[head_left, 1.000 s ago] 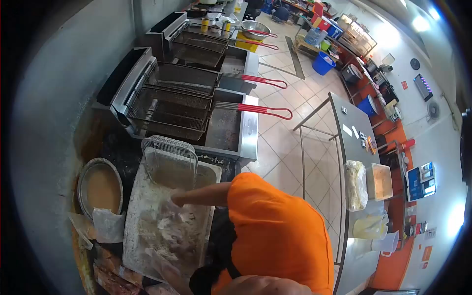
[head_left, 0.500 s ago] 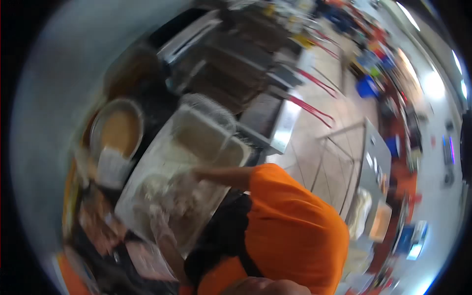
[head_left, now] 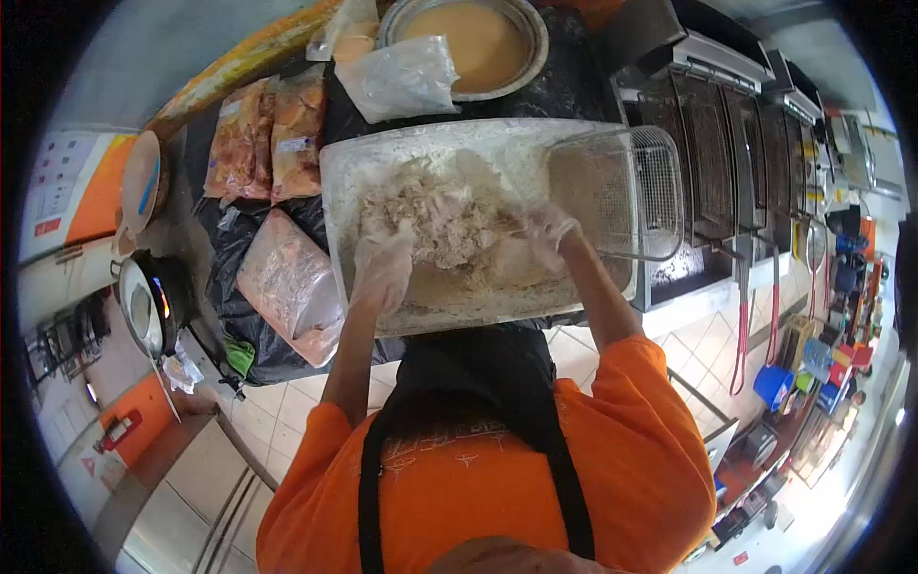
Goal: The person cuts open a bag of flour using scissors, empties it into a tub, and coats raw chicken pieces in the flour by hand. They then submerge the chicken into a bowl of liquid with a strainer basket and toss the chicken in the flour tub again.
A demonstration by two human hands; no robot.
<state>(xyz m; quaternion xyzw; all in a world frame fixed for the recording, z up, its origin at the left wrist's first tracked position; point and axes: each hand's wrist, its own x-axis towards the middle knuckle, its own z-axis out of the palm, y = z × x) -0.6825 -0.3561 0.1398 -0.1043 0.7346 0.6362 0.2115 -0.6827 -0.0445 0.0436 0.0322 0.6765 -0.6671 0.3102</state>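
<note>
A large white tub (head_left: 373, 148) holds pale flour and a heap of flour-coated pieces (head_left: 440, 220). My left hand (head_left: 384, 268), in a clear plastic glove, is at the heap's left side, its fingers pointing into the tub. My right hand (head_left: 550, 232), gloved too, is at the right of the heap, beside a wire basket (head_left: 660, 191) that rests in the tub's right end. What either hand's fingers hold, if anything, is too blurred and floury to make out.
Behind the tub stands a round bowl of tan liquid (head_left: 478, 48) with a plastic bag (head_left: 402, 81) at its rim. Bags of marinated meat (head_left: 298, 134) and a wrapped pink package (head_left: 292, 282) lie to the left. Fryers with baskets (head_left: 708, 143) stand at the right, a wok (head_left: 143, 306) far left.
The view has swung round to face the tub squarely, bringing the meat bags and wok into sight. Both hands are still in the tub, now farther apart, on either side of the heap.
</note>
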